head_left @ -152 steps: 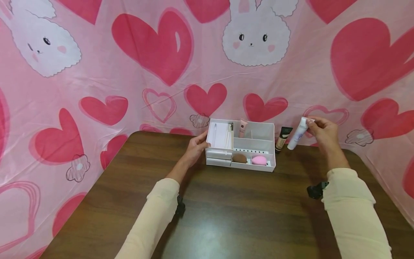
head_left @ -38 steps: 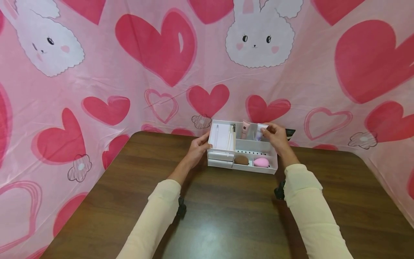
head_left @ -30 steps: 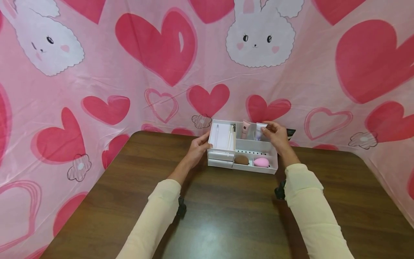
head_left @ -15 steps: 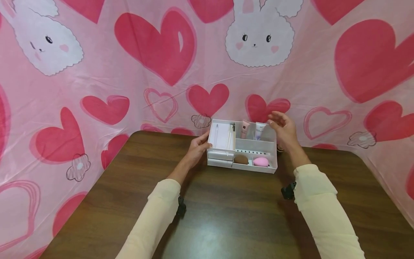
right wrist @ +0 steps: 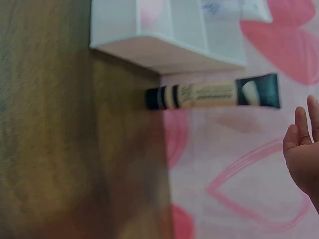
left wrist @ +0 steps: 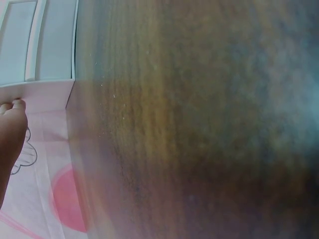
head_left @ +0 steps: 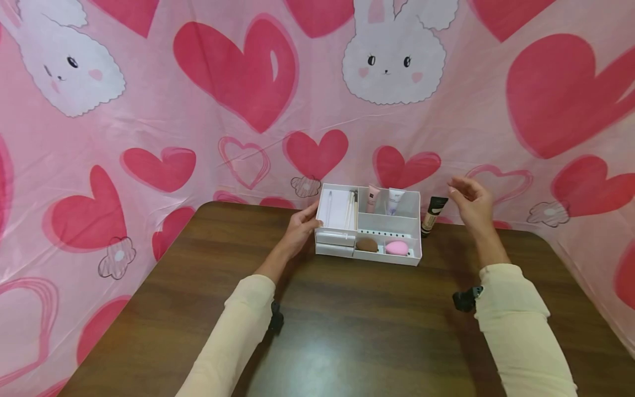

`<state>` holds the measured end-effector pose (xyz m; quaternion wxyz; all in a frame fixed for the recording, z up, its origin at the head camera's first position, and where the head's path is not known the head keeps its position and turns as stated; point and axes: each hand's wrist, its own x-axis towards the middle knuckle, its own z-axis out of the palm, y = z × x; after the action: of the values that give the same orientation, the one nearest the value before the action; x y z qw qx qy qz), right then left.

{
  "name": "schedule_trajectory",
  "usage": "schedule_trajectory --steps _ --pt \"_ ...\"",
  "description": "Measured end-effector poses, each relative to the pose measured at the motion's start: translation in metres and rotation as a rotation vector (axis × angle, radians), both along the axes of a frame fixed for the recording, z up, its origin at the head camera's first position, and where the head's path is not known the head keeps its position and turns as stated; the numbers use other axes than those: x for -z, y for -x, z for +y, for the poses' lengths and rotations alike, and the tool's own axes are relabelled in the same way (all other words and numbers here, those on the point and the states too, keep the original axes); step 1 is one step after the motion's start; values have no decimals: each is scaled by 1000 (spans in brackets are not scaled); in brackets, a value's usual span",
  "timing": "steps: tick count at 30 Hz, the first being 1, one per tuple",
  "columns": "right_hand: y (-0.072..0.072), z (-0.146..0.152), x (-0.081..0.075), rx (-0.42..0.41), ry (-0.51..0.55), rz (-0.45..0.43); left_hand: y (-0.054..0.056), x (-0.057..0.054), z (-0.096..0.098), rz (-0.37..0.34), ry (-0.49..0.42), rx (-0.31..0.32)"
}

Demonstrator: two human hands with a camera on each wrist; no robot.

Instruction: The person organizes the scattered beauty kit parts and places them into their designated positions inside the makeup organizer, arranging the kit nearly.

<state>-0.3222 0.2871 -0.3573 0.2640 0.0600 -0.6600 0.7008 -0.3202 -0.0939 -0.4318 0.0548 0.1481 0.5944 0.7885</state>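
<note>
A white makeup organizer (head_left: 387, 258) stands at the back of the table. My left hand (head_left: 300, 230) touches its left side; in the left wrist view, fingertips meet the outer wall (left wrist: 45, 93). A pink tube (head_left: 372, 199) and a white tube (head_left: 394, 202) stand in its rear compartments. In front sit a brown makeup sponge (head_left: 367, 245) and a pink makeup sponge (head_left: 397, 248). My right hand (head_left: 474, 207), holding nothing, hovers right of a black-capped beige foundation tube (head_left: 432, 216) that stands upright beside the organizer. In the right wrist view, a gap separates fingers and foundation tube (right wrist: 209, 94).
Slim brushes (head_left: 351, 209) lie in the organizer's top left tray, above two small drawers (head_left: 335, 244). The brown wooden table (head_left: 317, 331) ends at the back against a pink curtain (head_left: 238, 110) with hearts and rabbits.
My right hand carried the white tube from the right into a rear compartment and let go of it. Then it moved back right, past the foundation tube. My left hand stayed at the organizer.
</note>
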Motion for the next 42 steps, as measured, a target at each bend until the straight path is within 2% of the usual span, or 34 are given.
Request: schedule_trajectory --steps 3,7,15,21,27,35,42 --pt "1 8 11 31 -41 -73 0 1 0 -4 1 0" --pt "3 15 25 -6 -59 -194 0 2 0 -1 -6 10" --pt "6 19 39 -106 -58 -291 -1 2 2 9 -10 8" --pt "8 16 41 -150 -52 -292 -3 3 2 0 -29 -1" --pt "8 15 42 -81 -149 -299 -1 3 2 18 -30 1" --pt "9 12 42 -25 -221 -297 0 2 1 16 -20 1" --pt "9 12 44 -17 -209 -293 0 2 0 25 -14 12"
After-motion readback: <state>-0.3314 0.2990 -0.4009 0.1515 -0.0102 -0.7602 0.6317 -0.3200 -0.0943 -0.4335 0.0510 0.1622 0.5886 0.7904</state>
